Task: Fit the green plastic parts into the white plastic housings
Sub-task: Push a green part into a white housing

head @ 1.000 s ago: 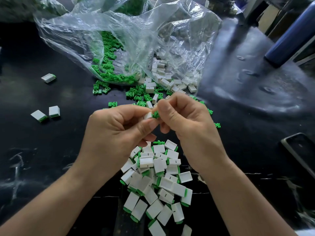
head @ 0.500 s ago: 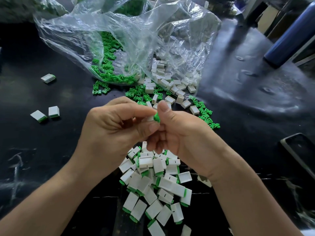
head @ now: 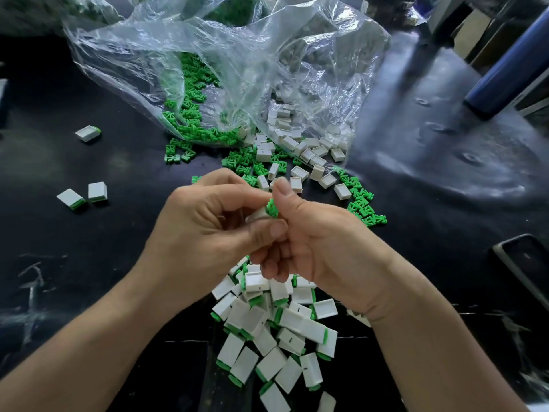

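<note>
My left hand pinches a white housing between thumb and fingers over the middle of the black table. My right hand pinches a green part against the housing's open end; how deep it sits is hidden by my fingers. Below my hands lies a pile of several white housings with green parts fitted. Loose green parts and empty white housings are scattered just beyond my hands.
A clear plastic bag at the back spills green parts and white housings. Three fitted housings lie apart at the left. A dark phone lies at the right edge, a blue cylinder at the back right.
Both hands have lowered slightly toward me, and my right thumb has pressed the green part closer against the housing. The scattered pieces beyond my hands have come into view.
</note>
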`<state>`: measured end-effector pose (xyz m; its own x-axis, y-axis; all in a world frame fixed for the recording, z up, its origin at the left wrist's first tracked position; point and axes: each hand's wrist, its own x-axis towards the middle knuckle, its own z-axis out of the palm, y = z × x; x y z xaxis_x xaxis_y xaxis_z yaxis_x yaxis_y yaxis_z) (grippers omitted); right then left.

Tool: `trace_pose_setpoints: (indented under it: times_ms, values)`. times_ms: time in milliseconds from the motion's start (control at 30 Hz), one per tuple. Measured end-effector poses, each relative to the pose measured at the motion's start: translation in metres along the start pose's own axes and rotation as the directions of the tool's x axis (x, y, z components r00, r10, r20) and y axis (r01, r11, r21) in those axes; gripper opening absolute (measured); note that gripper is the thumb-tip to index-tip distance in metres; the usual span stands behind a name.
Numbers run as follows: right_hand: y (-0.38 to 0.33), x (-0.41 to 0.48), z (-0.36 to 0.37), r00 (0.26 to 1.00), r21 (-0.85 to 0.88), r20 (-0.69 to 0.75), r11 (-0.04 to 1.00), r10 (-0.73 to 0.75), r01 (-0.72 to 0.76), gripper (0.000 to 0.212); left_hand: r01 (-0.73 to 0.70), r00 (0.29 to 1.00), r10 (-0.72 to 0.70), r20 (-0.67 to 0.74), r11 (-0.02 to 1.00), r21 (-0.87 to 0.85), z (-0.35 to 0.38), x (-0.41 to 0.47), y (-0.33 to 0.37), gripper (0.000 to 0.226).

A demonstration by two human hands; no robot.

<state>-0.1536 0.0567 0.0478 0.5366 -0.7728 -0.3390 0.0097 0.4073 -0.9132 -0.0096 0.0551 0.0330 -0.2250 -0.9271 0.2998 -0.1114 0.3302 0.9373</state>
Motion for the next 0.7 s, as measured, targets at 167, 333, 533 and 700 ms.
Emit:
trace_pose_setpoints:
  times_ms: [167,333,533,700]
  values:
    - [-0.0014,0.0002,-0.0014,0.999,0.071,0.037,0.997,0.016,-0.019,0.047,0.064,0.998,-0.065,-0.005,0.986,-0.153,-0.0007,0.0008,0.0024,0.028]
    - [0.0005,0.0003,-0.0016,1.0,0.065,0.007,0.998,0.001,-0.001,0.045,0.077,0.997,-0.079,-0.012,0.987,-0.139,-0.0007,-0.0006,-0.0016,0.024]
    - [-0.0001,-0.0006,-0.0033,1.0,0.02,0.004,1.0,-0.007,0.007,0.047,0.013,1.0,-0.01,0.015,0.983,-0.183,-0.0009,-0.0002,0.0027,0.026]
    - [0.0023,0.0006,-0.0024,1.0,-0.082,0.012,0.997,-0.005,0.006,0.059,-0.017,0.998,0.026,0.063,0.989,-0.144,-0.0023,-0.0015,-0.0019,0.018]
